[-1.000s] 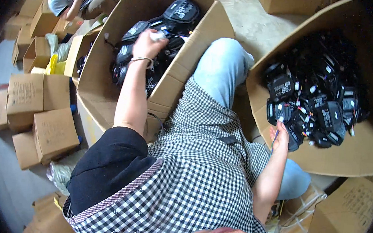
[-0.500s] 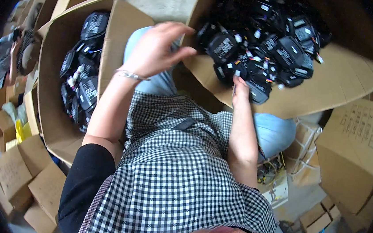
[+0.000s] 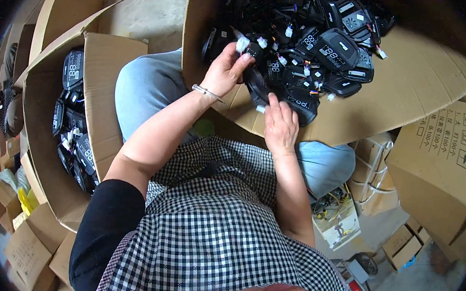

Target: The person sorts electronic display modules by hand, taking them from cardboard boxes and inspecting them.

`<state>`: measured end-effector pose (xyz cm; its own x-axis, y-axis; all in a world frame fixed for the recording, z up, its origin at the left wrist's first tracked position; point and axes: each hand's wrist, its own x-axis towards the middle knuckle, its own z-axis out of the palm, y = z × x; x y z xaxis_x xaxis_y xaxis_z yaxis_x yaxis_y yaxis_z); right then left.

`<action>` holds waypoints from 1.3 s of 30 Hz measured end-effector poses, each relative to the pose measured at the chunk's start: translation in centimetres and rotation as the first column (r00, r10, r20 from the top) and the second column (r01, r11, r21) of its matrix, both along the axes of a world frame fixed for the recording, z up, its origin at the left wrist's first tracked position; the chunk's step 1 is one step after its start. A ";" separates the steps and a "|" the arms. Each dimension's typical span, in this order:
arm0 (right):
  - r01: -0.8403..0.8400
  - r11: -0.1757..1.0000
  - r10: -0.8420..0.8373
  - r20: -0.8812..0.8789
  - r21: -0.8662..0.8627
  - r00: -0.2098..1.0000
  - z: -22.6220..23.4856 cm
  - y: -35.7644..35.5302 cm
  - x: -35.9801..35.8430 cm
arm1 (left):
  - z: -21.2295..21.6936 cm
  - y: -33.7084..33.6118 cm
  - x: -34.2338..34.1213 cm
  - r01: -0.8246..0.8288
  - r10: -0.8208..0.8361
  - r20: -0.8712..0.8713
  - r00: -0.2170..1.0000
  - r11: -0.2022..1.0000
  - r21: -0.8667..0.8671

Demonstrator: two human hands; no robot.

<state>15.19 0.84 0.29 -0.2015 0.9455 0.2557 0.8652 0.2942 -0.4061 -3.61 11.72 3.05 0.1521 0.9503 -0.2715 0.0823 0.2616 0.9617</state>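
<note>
Both hands busy over a carton (image 3: 416, 78) of display units (image 3: 338, 50).
Left hand (image 3: 227, 74) pinching a white connector (image 3: 242, 44); right hand (image 3: 282, 126), can't tell its grip. Blurred black housing (image 3: 258, 88) between them. Best, I'd judge: steady housing, gentle on connector.

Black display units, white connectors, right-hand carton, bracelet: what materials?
Display units: likely plastic, satin to glossy; smooth black faces, soft sheen.
Connectors: probably moulded plastic; opaque white, blocky.
Carton: apparently corrugated cardboard, matte; brown, creased flap.
Bracelet: seemingly polished metal; silvery shine, exact metal unclear.
</note>
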 end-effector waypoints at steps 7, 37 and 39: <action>-0.049 0.495 -0.681 -0.422 -0.867 0.599 2.1 -0.9 3.5 | 1.5 -2.8 -0.1 0.646 -0.497 -0.639 0.588 0.763 0.001; 0.210 0.541 -0.729 -0.330 -0.814 0.600 -3.9 4.8 8.6 | 2.5 -3.9 -0.4 0.866 -0.583 -0.791 0.188 0.478 -0.146; 0.223 0.308 -0.927 -0.239 -0.925 0.290 -3.5 7.6 9.2 | 3.5 -3.8 0.0 0.852 -0.595 -0.777 0.204 0.499 -0.159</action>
